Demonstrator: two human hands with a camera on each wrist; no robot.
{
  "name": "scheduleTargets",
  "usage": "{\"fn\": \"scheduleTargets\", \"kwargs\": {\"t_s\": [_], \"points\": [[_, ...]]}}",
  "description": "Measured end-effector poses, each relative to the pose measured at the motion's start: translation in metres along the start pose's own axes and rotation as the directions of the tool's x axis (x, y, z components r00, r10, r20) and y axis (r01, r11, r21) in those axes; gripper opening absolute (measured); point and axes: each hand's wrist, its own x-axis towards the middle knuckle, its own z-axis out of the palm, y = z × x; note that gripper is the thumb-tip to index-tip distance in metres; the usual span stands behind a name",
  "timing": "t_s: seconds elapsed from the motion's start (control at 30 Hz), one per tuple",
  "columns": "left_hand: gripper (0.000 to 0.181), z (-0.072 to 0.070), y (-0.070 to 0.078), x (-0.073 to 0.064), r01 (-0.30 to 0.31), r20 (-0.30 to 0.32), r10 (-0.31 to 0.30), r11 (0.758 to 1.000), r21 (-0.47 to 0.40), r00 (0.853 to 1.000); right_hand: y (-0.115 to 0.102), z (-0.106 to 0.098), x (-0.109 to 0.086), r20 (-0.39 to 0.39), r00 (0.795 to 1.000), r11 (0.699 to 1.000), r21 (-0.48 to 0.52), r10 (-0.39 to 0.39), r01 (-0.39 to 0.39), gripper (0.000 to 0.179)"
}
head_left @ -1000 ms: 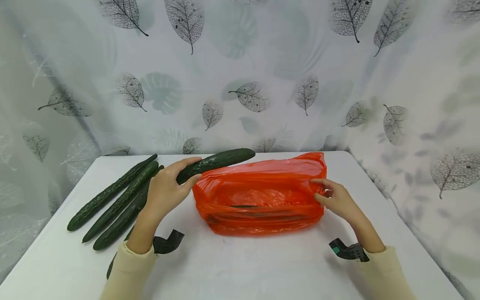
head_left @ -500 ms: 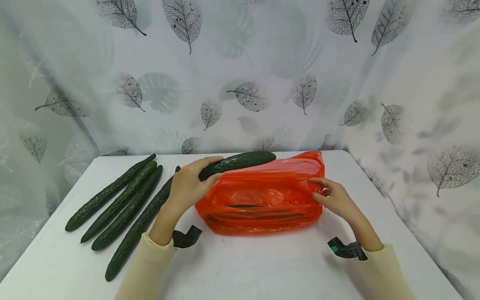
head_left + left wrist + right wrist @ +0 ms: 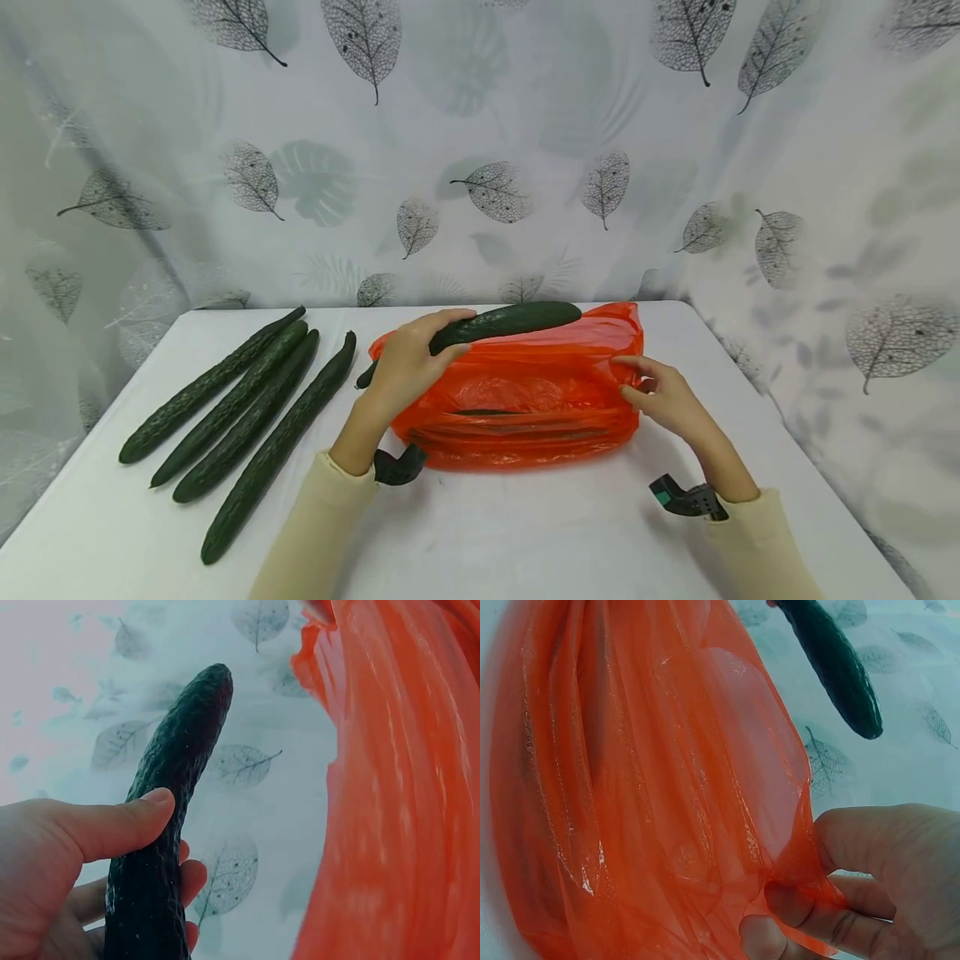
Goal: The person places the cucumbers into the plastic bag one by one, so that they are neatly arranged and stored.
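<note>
My left hand [image 3: 408, 358] grips a dark green cucumber [image 3: 517, 320] around its middle, thumb on one side and fingers curled behind. In the head view the cucumber overlaps the back of a red plastic bag [image 3: 517, 392], pointing right; its stem end sticks out left of the hand. The left wrist view shows the cucumber [image 3: 176, 742] beside the bag's wall [image 3: 397, 780]. My right hand [image 3: 663, 398] pinches the bag's right edge between thumb and fingers, the film [image 3: 802, 847] bunched there in the right wrist view. Dark long shapes show through the bag's front.
Several more cucumbers [image 3: 281, 446] lie side by side, slanting, on the left of the white table [image 3: 487, 533]. A leaf-printed curtain [image 3: 465, 233] hangs behind the table and along both sides.
My left hand has carried the cucumber to the right, from the bag's left side to over its back. The right hand keeps its hold on the bag's edge.
</note>
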Motion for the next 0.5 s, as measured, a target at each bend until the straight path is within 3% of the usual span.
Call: {"fn": "scheduleTargets", "kwargs": {"t_s": [0.3,0.5], "points": [[0.043,0.02,0.004,0.007,0.022,0.061,-0.02,0.999,-0.047,0.998,0.001,-0.001,0.0,-0.009,1.0,1.0,-0.003,-0.012,0.012,0.041],[0.043,0.031,0.011,0.017,-0.005,0.076,0.008,0.999,-0.042,0.997,0.001,-0.005,-0.002,-0.009,1.0,1.0,-0.002,-0.017,0.017,0.042]]}}
